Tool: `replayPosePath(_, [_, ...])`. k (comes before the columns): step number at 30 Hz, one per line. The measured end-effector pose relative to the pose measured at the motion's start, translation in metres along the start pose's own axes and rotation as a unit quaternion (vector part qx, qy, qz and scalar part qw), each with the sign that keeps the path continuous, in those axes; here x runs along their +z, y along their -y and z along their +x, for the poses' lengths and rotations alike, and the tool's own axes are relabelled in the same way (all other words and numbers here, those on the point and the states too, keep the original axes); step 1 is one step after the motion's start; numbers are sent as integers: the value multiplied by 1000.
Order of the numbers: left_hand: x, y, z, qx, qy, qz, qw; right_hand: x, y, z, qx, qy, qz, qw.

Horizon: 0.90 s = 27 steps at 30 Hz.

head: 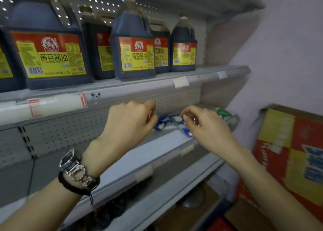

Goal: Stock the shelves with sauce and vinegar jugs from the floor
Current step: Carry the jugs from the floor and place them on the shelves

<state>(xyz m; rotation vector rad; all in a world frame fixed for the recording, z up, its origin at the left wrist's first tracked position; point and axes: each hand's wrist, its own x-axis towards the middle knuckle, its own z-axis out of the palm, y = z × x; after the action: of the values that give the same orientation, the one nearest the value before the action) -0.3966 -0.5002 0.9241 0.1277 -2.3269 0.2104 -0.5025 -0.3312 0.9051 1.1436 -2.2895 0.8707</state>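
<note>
Jugs: dark sauce jugs [134, 52] stand upright in two rows on the upper shelf [201, 73], from its left edge to past the middle.
Left hand: your left hand [129, 120] hovers before the middle shelf [166, 143], fingers [151, 108] curled into a fist, nothing visible in them.
Right hand: your right hand [206, 124] has thumb and forefinger drawn together just over the blue-and-white packets [167, 122]; blur, cannot tell if they hold one.
Packets: near the shelf's right end.
Wrist: watch [75, 171] on your left.
Right: cardboard box [290, 152] against the wall.
</note>
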Motion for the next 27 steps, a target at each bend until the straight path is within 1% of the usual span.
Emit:
replayPosePath(3, [-11,-9,-20,25,17,-18,999,-3,12,-34,41,-7,-36,998])
replayPosePath(7, [-14,-24,-46,59,26,-54,996,-16,25,-84,96,8,-66,993])
replayPosePath(10, [-10,-48,-61,94,1,-93,991,-33,30,-127,129,5,-106,986])
replayPosePath(13, [-8,-84,-72,108,35,-141,983,-55,30,-166,168,12,-164,972])
replayPosePath(15, [-10,-112,-80,148,44,-141,978,-73,29,-191,193,17,-203,960])
replayPosePath(17, [-13,-140,-88,185,30,-143,972,-90,27,-216,217,15,-228,949])
replayPosePath(22, [-14,-210,-108,255,16,-204,945,-124,16,-273,272,10,-294,916])
replayPosePath(27, [-22,-288,-138,330,26,-247,911,-152,11,-338,297,20,-354,886])
